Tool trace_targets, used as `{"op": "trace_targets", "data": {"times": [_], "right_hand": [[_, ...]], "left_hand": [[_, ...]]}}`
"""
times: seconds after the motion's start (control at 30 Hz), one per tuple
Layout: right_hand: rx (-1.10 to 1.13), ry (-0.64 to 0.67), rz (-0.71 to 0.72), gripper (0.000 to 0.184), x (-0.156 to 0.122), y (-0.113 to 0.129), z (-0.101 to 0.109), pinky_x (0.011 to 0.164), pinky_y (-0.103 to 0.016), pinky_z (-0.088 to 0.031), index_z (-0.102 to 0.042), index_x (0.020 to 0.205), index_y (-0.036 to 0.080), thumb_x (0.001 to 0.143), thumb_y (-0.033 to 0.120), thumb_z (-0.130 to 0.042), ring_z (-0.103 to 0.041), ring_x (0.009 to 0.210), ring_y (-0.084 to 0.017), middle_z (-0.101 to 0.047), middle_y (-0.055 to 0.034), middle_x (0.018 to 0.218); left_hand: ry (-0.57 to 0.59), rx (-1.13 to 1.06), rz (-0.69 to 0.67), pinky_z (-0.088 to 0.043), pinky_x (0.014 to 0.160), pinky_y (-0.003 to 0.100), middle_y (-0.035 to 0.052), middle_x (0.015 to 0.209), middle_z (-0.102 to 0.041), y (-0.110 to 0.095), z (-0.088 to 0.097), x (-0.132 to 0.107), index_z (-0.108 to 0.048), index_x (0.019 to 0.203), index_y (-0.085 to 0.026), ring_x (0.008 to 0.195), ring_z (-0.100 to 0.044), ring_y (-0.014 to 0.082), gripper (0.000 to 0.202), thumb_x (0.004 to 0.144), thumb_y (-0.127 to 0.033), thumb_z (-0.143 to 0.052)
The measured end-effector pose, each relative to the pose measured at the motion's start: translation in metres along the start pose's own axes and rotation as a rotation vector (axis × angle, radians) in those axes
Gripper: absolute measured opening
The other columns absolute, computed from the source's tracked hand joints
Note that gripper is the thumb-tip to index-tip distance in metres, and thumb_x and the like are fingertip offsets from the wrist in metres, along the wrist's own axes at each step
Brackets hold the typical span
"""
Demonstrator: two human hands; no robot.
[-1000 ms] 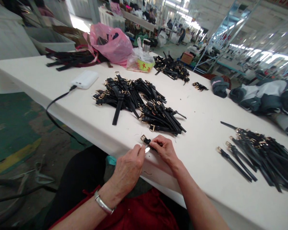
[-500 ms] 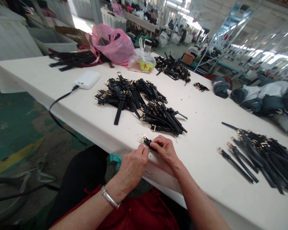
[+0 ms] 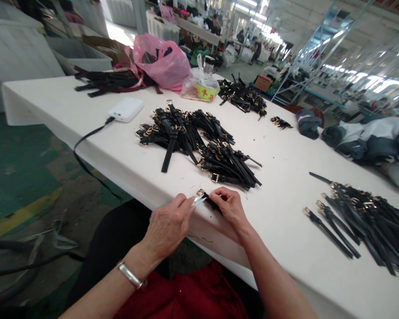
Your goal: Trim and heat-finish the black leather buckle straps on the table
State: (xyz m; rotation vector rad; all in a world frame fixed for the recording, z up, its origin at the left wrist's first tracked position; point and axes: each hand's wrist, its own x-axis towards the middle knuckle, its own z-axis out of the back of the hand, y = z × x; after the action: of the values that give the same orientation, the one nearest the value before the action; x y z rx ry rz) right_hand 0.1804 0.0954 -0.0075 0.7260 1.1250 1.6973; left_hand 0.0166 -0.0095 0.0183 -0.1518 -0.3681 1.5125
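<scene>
My right hand (image 3: 231, 206) pinches a short black buckle strap (image 3: 214, 204) against the table's near edge. The strap's gold buckle (image 3: 201, 192) points away from me, and its tail is partly covered by my fingers. From the closed fingers of my left hand (image 3: 171, 221) stick out the pale metal blades of thread snips (image 3: 200, 201). Their tips lie beside the strap, just below the buckle; whether they touch it I cannot tell. The grip of the snips is hidden inside the hand. Just beyond both hands lies a heap of black buckle straps (image 3: 228, 164).
More straps (image 3: 369, 212) lie at the right of the white table (image 3: 279, 190). A white power bank (image 3: 126, 109) with a black cable sits at left. Behind are a pink plastic bag (image 3: 162, 62), another strap pile (image 3: 242, 95) and dark rolled fabric (image 3: 355, 137).
My left hand has drawn back to the left from the strap, and the snips' blades now show at its fingertips. My right hand keeps its pinch on the strap. The view has shifted slightly.
</scene>
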Motion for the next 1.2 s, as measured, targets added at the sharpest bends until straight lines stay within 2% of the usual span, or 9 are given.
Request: {"op": "trace_targets", "data": {"times": [0.43, 0.6, 0.7, 0.77, 0.87, 1.07, 1.13, 1.2], "right_hand": [[-0.098, -0.035, 0.014, 0.020, -0.003, 0.002, -0.005, 0.054, -0.022, -0.035, -0.069, 0.069, 0.020, 0.077, 0.037, -0.062, -0.048, 0.055, -0.010, -0.064, 0.0022, 0.070], [-0.124, -0.032, 0.057, 0.018, -0.003, 0.002, -0.005, 0.056, -0.022, -0.036, -0.069, 0.069, 0.021, 0.078, 0.035, -0.063, -0.049, 0.056, -0.010, -0.063, 0.0025, 0.070], [-0.140, -0.043, 0.072, 0.017, -0.004, 0.001, -0.006, 0.057, -0.023, -0.037, -0.070, 0.070, 0.022, 0.078, 0.035, -0.063, -0.050, 0.058, -0.011, -0.063, 0.0022, 0.070], [-0.153, -0.039, 0.079, 0.018, -0.005, 0.000, -0.006, 0.057, -0.023, -0.037, -0.070, 0.070, 0.021, 0.078, 0.035, -0.062, -0.050, 0.059, -0.011, -0.063, 0.0018, 0.070], [-0.143, -0.036, 0.096, 0.018, -0.005, 0.001, -0.006, 0.057, -0.023, -0.037, -0.070, 0.069, 0.020, 0.078, 0.034, -0.062, -0.049, 0.058, -0.011, -0.062, 0.0016, 0.069], [0.033, -0.049, 0.134, 0.020, -0.014, 0.019, 0.001, 0.059, -0.022, -0.038, -0.063, 0.066, 0.018, 0.081, 0.032, -0.060, -0.049, 0.060, -0.011, -0.056, 0.0013, 0.067], [-0.011, -0.056, 0.164, 0.023, -0.024, 0.027, 0.007, 0.058, -0.022, -0.037, -0.060, 0.065, 0.018, 0.084, 0.032, -0.056, -0.049, 0.061, -0.011, -0.054, 0.0014, 0.066], [-0.157, -0.032, 0.204, 0.025, -0.039, 0.033, 0.011, 0.060, -0.023, -0.037, -0.059, 0.066, 0.019, 0.086, 0.032, -0.053, -0.050, 0.061, -0.012, -0.054, 0.0007, 0.066]], "left_hand": [[0.150, 0.104, -0.083, -0.039, 0.052, 0.026, 0.0031, 0.092, -0.060, 0.011, 0.006, 0.019, -0.058, 0.112, -0.025, 0.067, -0.062, 0.0171, 0.032, 0.096, -0.024, -0.030], [0.155, 0.148, -0.114, -0.039, 0.051, 0.026, 0.0026, 0.090, -0.061, 0.013, 0.005, 0.019, -0.057, 0.115, -0.025, 0.064, -0.061, 0.0163, 0.034, 0.092, -0.015, -0.035], [0.120, 0.163, -0.151, -0.041, 0.055, 0.026, 0.0045, 0.092, -0.061, 0.012, 0.001, 0.016, -0.055, 0.119, -0.022, 0.072, -0.061, 0.0178, 0.036, 0.089, -0.010, -0.038], [0.109, 0.146, -0.157, -0.042, 0.056, 0.026, 0.0048, 0.093, -0.062, 0.012, -0.001, 0.015, -0.055, 0.120, -0.021, 0.075, -0.061, 0.0178, 0.037, 0.088, -0.009, -0.038], [0.117, 0.123, -0.135, -0.041, 0.054, 0.026, 0.0033, 0.091, -0.062, 0.012, -0.003, 0.015, -0.056, 0.116, -0.022, 0.069, -0.060, 0.0167, 0.035, 0.090, -0.011, -0.037], [0.111, -0.002, -0.087, -0.043, 0.059, 0.024, 0.0018, 0.087, -0.061, 0.017, -0.003, 0.015, -0.059, 0.111, -0.024, 0.068, -0.060, 0.0145, 0.032, 0.095, -0.020, -0.031], [0.095, -0.096, -0.058, -0.044, 0.065, 0.024, 0.0014, 0.087, -0.060, 0.021, -0.003, 0.014, -0.060, 0.110, -0.025, 0.072, -0.060, 0.0136, 0.034, 0.097, -0.025, -0.029], [0.079, -0.182, -0.031, -0.045, 0.071, 0.024, 0.0015, 0.088, -0.061, 0.025, -0.004, 0.014, -0.061, 0.109, -0.025, 0.077, -0.061, 0.0138, 0.034, 0.097, -0.029, -0.030]]}}
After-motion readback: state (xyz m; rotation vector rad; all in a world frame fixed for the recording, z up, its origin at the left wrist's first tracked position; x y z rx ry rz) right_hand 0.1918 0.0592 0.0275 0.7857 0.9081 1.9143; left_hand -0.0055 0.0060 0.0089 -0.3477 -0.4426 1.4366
